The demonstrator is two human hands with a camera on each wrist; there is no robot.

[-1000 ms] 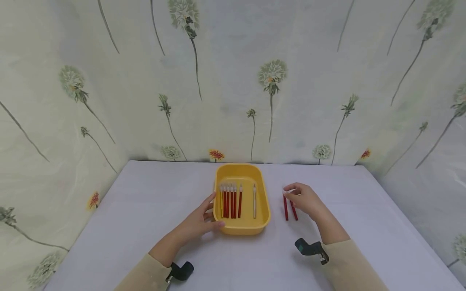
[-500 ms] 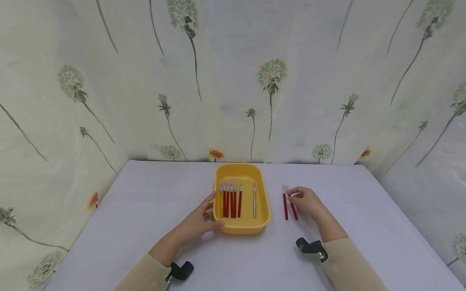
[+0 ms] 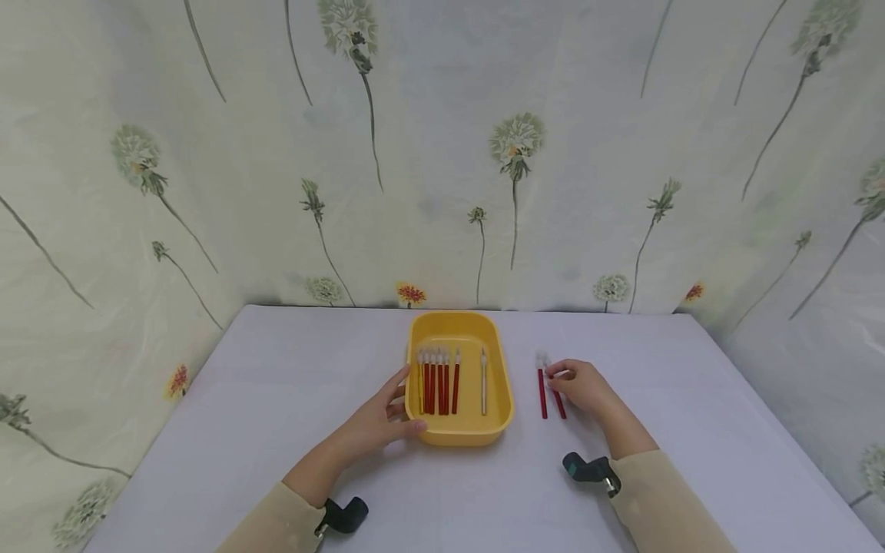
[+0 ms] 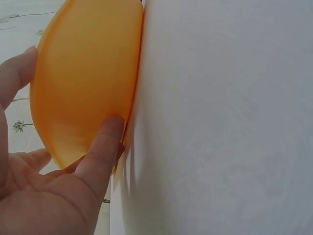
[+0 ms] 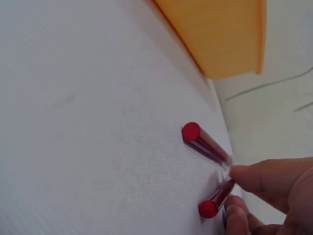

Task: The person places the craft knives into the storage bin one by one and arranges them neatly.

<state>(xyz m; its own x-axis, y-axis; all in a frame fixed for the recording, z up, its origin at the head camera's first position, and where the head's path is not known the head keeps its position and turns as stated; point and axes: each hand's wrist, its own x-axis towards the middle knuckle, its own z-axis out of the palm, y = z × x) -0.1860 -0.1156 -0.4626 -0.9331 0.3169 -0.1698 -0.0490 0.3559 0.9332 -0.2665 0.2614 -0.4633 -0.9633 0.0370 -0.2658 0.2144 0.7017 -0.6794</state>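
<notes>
A yellow plastic tray stands mid-table, and my left hand holds its near left corner. In the left wrist view the thumb presses the tray's outer wall while other fingers reach its rim. Inside lie several red pens with pale clear tips, one gold pen at the left and one silver pen at the right. On the cloth, my right hand pinches the upper part of the right-hand red pen. Another red pen lies beside it, apart from the fingers.
A white cloth covers the table. Behind it hangs a pale curtain printed with dandelions. Dark wrist cameras stick out at the left cuff and the right cuff.
My right hand has shifted slightly right and down, from the tip of the left red pen to the right one, uncovering the left pen's clear tip. The left hand and tray stay put.
</notes>
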